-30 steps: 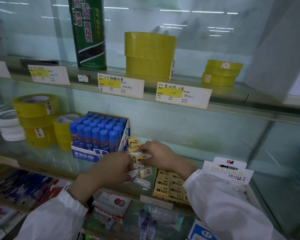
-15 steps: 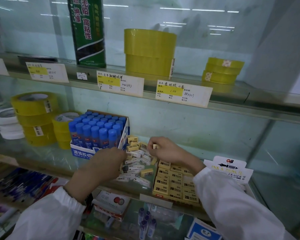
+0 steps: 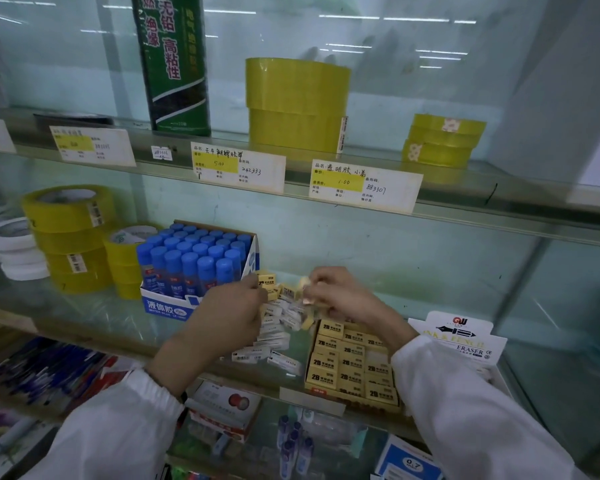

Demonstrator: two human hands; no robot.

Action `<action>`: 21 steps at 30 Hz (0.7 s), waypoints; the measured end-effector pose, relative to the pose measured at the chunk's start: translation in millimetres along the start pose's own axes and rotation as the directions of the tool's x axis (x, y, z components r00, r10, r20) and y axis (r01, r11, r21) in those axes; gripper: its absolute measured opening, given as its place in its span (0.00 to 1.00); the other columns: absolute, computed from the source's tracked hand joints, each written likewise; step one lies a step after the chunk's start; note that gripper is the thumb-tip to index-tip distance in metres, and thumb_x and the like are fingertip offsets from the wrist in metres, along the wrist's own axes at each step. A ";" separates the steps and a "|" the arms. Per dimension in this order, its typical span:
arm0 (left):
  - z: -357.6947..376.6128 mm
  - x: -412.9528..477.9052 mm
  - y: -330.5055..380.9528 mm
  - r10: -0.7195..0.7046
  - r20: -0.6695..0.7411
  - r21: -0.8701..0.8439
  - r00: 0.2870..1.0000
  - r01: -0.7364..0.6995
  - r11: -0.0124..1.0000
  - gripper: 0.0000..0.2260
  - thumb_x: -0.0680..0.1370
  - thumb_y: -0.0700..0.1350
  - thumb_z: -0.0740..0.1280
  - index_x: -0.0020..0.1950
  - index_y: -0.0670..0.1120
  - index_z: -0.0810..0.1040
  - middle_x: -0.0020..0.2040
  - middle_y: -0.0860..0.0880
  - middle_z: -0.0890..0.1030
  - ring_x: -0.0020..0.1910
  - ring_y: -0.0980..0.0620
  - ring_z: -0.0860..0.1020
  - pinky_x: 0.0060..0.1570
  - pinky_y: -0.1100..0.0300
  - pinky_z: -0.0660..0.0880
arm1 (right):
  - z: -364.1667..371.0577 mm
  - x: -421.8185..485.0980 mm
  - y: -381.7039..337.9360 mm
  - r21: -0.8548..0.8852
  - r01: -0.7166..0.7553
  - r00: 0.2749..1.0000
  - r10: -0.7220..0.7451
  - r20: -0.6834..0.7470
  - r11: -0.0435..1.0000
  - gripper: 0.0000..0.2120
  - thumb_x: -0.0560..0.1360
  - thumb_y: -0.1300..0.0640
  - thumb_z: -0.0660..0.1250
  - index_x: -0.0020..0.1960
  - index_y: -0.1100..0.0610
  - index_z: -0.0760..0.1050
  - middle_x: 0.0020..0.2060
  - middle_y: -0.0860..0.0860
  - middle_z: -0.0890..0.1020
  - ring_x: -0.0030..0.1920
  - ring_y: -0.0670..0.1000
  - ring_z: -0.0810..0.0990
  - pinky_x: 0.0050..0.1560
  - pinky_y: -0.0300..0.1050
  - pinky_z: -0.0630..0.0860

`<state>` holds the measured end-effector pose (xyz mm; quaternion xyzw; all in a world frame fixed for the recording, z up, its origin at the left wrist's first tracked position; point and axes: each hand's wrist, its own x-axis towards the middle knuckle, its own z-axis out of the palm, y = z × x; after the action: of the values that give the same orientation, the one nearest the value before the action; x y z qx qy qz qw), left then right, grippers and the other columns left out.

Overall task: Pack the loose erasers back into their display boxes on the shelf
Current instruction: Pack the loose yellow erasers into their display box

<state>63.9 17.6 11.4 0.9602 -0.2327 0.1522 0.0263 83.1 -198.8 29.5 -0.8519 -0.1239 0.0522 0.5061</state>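
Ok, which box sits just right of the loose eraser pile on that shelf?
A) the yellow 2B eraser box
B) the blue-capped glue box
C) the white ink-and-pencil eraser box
A: the yellow 2B eraser box lies directly right of the loose eraser pile; the glue box stands on the pile's left and the white eraser box farther right.

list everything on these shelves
green canister: one, green, top left
wide tape: two rolls, yellow, top middle
small tape: stack, yellow, top right
price labels: several, white-yellow, top shelf edge
tape stacks: two, yellow, middle shelf left
white tape: few, white, far left
glue box: one, blue caps, middle shelf
loose erasers: many, white-yellow, beside glue box
2B eraser box: one, yellow, right of pile
white eraser box: one, white, far right
left hand: among loose erasers
right hand: pinching pale eraser
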 end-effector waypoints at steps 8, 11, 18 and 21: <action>17.2 13.0 12.2 -0.065 0.087 0.065 0.994 0.060 0.996 0.14 0.78 0.38 0.64 0.63 0.46 0.75 0.60 0.45 0.80 0.56 0.46 0.80 0.51 0.55 0.77 | -15.5 2.6 11.4 0.488 -0.212 0.965 0.260 -0.030 0.847 0.12 0.67 0.73 0.65 0.46 0.61 0.73 0.32 0.56 0.79 0.26 0.52 0.73 0.21 0.36 0.63; 21.8 15.4 8.4 -0.098 0.107 -0.027 0.989 0.101 0.995 0.15 0.77 0.37 0.65 0.63 0.45 0.77 0.59 0.45 0.80 0.56 0.47 0.79 0.51 0.56 0.76 | -14.5 4.4 18.8 -0.130 -0.085 0.989 0.067 -0.135 0.988 0.08 0.69 0.66 0.71 0.46 0.58 0.82 0.36 0.51 0.82 0.35 0.49 0.78 0.33 0.40 0.73; 10.3 14.6 15.5 -0.438 0.143 -0.958 0.887 0.235 0.165 0.09 0.81 0.37 0.65 0.59 0.44 0.79 0.40 0.47 0.81 0.30 0.55 0.76 0.25 0.64 0.71 | 3.1 12.6 27.5 -0.579 0.037 0.999 -0.049 -0.005 0.815 0.19 0.64 0.48 0.79 0.53 0.51 0.83 0.53 0.48 0.84 0.51 0.49 0.80 0.52 0.48 0.78; 2.6 18.8 17.1 -0.186 0.500 -0.710 0.846 0.277 -0.647 0.13 0.79 0.38 0.63 0.62 0.37 0.77 0.40 0.45 0.77 0.29 0.54 0.71 0.21 0.65 0.66 | 7.3 12.9 23.8 -0.620 0.032 1.000 -0.024 0.021 0.784 0.23 0.65 0.51 0.79 0.58 0.55 0.82 0.56 0.51 0.84 0.54 0.51 0.81 0.53 0.44 0.77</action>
<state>72.7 -6.2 14.3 0.4479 0.0355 -0.1699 0.8771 97.7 -200.0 5.6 -0.9686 -0.1496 0.0061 0.1984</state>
